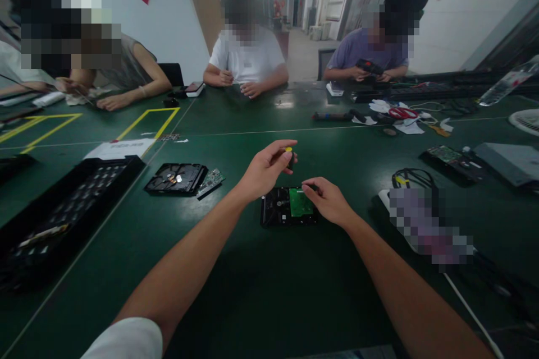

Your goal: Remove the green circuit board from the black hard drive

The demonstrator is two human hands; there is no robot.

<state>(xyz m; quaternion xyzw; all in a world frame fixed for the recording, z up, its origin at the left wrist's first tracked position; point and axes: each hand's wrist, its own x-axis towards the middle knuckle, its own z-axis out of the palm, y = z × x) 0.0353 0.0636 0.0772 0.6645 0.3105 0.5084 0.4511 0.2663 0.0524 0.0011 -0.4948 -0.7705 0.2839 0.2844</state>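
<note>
A black hard drive (278,208) with a green circuit board (300,202) on top lies on the green table in front of me. My left hand (265,170) is closed round a small screwdriver with a yellow cap (288,150), held upright above the drive's far edge. My right hand (328,200) rests on the drive's right side, fingers curled and pinched at the board's corner; whether anything is in them I cannot see.
An opened drive casing (176,178) and a loose circuit board (211,180) lie to the left. A black tray (63,207) stands at far left. Cables (410,178), another board (446,155) and a grey box (509,160) sit right. Three people sit across the table.
</note>
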